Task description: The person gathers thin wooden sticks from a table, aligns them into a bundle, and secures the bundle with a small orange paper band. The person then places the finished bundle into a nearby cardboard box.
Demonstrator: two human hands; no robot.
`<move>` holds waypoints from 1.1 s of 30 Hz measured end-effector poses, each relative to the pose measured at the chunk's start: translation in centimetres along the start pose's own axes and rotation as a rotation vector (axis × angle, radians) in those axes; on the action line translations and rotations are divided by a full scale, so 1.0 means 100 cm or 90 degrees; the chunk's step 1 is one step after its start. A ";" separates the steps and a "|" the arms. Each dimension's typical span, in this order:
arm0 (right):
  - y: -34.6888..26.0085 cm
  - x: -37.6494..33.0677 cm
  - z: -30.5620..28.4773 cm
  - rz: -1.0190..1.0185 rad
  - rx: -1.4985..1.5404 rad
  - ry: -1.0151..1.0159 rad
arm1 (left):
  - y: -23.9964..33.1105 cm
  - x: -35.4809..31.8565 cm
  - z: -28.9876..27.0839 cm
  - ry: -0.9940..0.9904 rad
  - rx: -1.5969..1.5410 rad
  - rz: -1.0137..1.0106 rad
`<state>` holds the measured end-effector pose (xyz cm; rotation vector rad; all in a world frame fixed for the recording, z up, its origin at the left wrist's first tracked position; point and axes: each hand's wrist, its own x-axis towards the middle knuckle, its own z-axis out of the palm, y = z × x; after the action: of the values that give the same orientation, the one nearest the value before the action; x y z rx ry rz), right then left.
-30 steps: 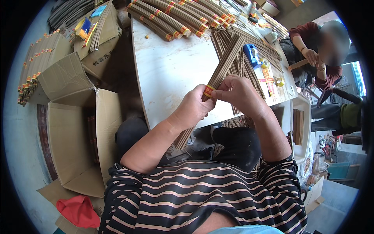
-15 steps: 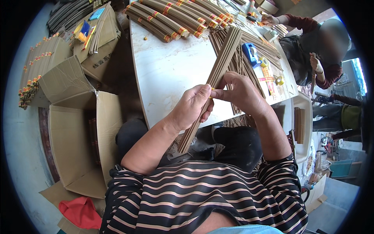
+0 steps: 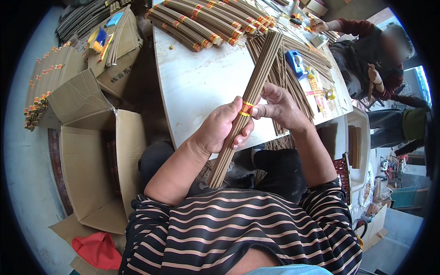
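My left hand (image 3: 222,126) is closed around a bundle of brown incense sticks (image 3: 263,64), held slantwise above my lap and the table's near edge. A yellow and red paper band (image 3: 246,108) circles the bundle about its middle. My right hand (image 3: 282,109) grips the bundle from the other side, its thumb at the band and its fingers partly hidden behind the sticks. Loose incense sticks (image 3: 293,91) lie on the white table (image 3: 192,87) just beyond my right hand.
Banded incense bundles (image 3: 197,25) are piled at the table's far side. A blue tape dispenser (image 3: 296,64), tape rolls (image 3: 329,94) and paper strips (image 3: 316,94) lie to the right. An open cardboard box (image 3: 87,169) stands at left. A co-worker (image 3: 366,64) sits across at the right.
The band, mostly covered by my fingers before, now shows wrapped around the bundle. My right thumb has shifted slightly right, and the bundle stands a little steeper.
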<state>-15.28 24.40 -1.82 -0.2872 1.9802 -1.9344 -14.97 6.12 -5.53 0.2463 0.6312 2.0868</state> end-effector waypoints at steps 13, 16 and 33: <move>0.004 0.000 0.002 -0.020 0.032 -0.019 | 0.004 0.000 -0.009 -0.011 -0.062 -0.037; -0.001 -0.002 0.004 -0.001 0.005 -0.003 | 0.008 -0.001 -0.004 0.022 -0.084 -0.028; 0.007 -0.017 0.018 -0.104 0.096 0.066 | 0.011 -0.014 0.019 -0.051 0.090 0.136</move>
<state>-12.95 23.45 -2.32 -0.3231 1.9131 -2.2301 -14.24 5.15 -3.21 0.4936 0.7316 2.2250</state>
